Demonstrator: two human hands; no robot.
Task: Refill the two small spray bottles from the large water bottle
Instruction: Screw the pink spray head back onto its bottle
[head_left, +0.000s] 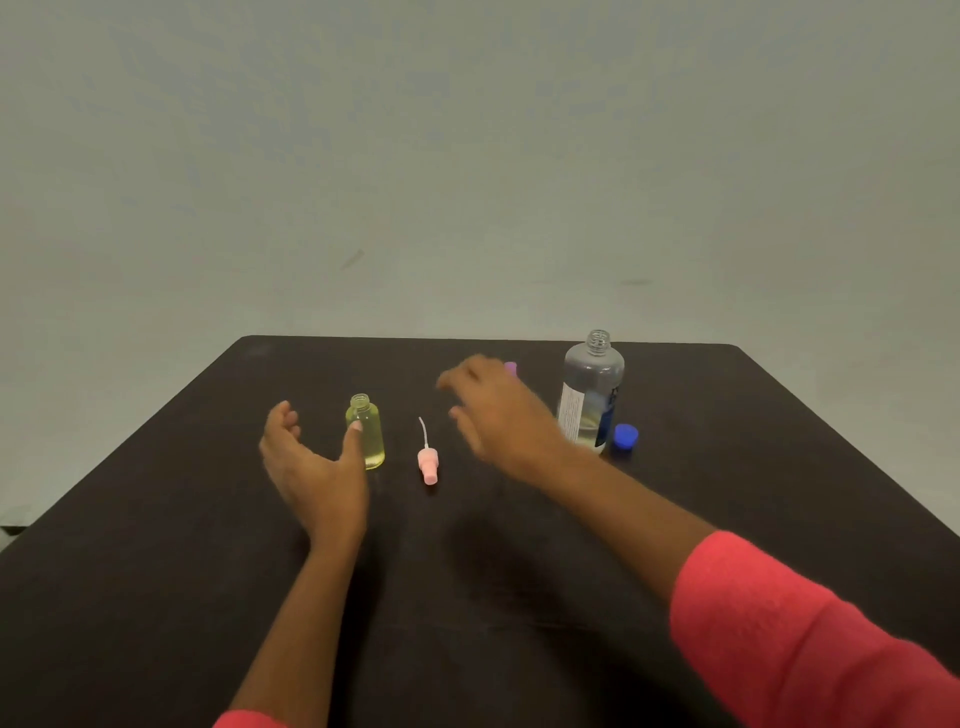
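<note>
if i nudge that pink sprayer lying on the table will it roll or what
The pink sprayer head lies on its side with a round body, so it would probably roll or pivot. Its thin dip tube curves, so likely bends easily. It looks small, probably very light.

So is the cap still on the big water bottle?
No, the big water bottle stands open with its threaded neck bare, and a blue cap lies on the table beside it.
</note>
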